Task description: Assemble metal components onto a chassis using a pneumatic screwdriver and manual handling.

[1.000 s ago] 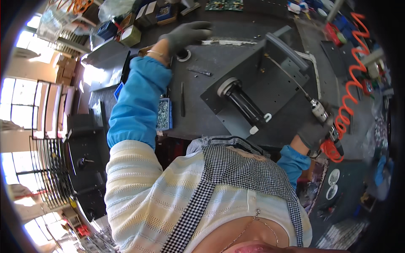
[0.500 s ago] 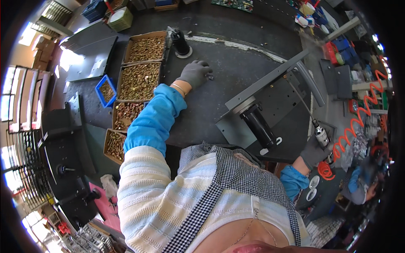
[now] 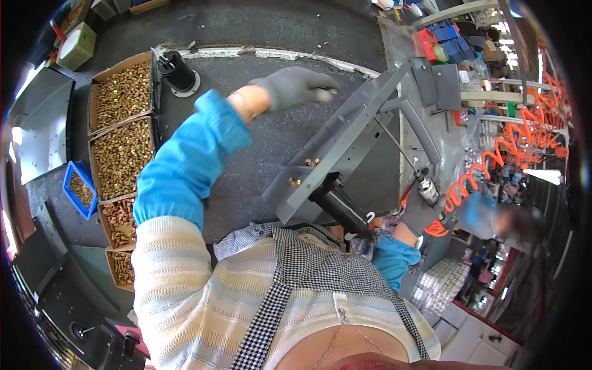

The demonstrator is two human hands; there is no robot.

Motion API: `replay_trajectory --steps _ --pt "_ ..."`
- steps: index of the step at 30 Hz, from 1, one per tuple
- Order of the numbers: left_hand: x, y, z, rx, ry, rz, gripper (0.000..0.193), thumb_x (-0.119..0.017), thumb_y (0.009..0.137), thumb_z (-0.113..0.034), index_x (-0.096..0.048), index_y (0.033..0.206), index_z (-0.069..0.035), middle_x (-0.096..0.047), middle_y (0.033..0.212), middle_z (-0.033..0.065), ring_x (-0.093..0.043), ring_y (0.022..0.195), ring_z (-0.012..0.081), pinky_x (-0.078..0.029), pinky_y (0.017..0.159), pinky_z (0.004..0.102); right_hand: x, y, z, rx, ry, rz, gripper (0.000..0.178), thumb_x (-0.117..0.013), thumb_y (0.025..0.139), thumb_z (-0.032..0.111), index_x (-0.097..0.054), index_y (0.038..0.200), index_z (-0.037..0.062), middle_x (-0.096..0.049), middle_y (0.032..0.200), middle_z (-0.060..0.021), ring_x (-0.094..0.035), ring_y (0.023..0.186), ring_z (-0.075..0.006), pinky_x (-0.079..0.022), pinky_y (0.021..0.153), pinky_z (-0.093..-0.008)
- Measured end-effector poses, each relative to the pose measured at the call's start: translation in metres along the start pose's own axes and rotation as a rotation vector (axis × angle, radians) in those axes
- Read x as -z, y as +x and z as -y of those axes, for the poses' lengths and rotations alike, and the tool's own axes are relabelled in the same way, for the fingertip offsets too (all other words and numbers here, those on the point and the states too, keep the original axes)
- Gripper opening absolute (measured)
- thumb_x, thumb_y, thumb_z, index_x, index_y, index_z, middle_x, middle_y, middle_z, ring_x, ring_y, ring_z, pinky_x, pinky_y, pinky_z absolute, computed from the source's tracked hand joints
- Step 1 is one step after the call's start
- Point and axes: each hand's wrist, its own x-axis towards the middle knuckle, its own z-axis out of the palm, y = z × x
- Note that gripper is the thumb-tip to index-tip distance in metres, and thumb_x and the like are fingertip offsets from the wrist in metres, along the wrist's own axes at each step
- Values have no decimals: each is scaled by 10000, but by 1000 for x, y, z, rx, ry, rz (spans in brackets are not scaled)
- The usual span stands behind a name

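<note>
My left hand (image 3: 295,87), in a grey glove, hovers over the dark table left of a grey metal bracket (image 3: 345,148). Its fingers are bent together; whatever they hold, if anything, is hidden. My right hand (image 3: 421,213), also gloved, grips a silver air screwdriver (image 3: 427,189) whose long thin shaft reaches up to the bracket's far side. The bracket stands tilted near the table's front edge, with a black cylindrical leg (image 3: 339,206) on its near side. Coppery bolts (image 3: 312,162) and brassy ones (image 3: 295,182) show on its left face.
Cardboard boxes of small bolts (image 3: 123,157) line the left, beside a blue tray (image 3: 80,190). A black cylindrical leg (image 3: 177,73) stands behind them. An orange coiled hose (image 3: 481,166) runs from the screwdriver. A blurred person (image 3: 512,222) is at far right.
The view has swung right. My left hand has moved off the tabletop towards the bracket. The bracket is tipped differently, showing bolts on its left face. My right hand still holds the screwdriver.
</note>
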Motion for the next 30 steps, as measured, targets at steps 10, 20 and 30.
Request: replay_trajectory --steps 10,20,30 --pt "-9 78 -10 -57 -99 446 381 -702 890 -272 -681 1245 -135 -728 1102 91 -667 1015 219 -487 919 355 -33 -3 -2 -55 -8 -182 441 -631 900 318 -571 1112 -64 -643 1109 -180 -613 1047 -341 -459 997 -523" --pt "-2 92 -39 -215 390 504 311 -658 873 -255 -710 1166 -165 -725 1003 107 -687 959 279 -511 841 416 -22 4 4 -72 95 -177 471 -650 880 280 -547 1169 -78 -639 1137 -203 -605 1073 -349 -466 994 -519" --pt "-4 97 -55 -198 445 544 314 -644 869 -254 -709 1160 -159 -711 1003 142 -666 947 343 -509 834 426 -12 5 7 -23 187 -149 560 -624 923 292 -480 1335 -59 -607 1279 -189 -571 1189 -329 -408 1079 -531"
